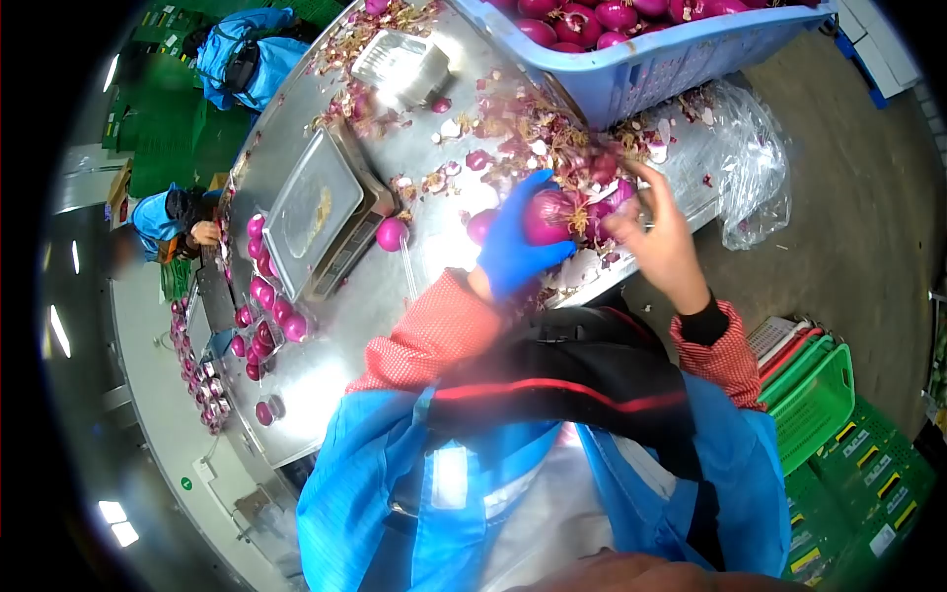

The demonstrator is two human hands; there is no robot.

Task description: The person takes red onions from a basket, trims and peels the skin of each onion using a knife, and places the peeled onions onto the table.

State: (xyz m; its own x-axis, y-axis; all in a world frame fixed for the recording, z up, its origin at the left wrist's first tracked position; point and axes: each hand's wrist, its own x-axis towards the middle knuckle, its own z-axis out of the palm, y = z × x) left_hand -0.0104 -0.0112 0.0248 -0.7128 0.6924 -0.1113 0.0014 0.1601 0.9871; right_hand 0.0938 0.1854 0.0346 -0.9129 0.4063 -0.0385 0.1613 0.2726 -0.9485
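My left hand, in a blue glove, is closed round a red onion above the near edge of the metal table. The onion's dry root end faces my right hand. My right hand is bare, its thumb and fingers apart, just right of the onion; loose purple skins lie or hang blurred between the two. Another red onion shows partly behind the glove. A single red onion rests farther left beside the scale.
A blue crate of red onions stands at the table's far edge. Left are a scale, clear plastic trays and packed onions. Plastic film hangs off the right side. Green crates stand behind right. Two people work opposite.
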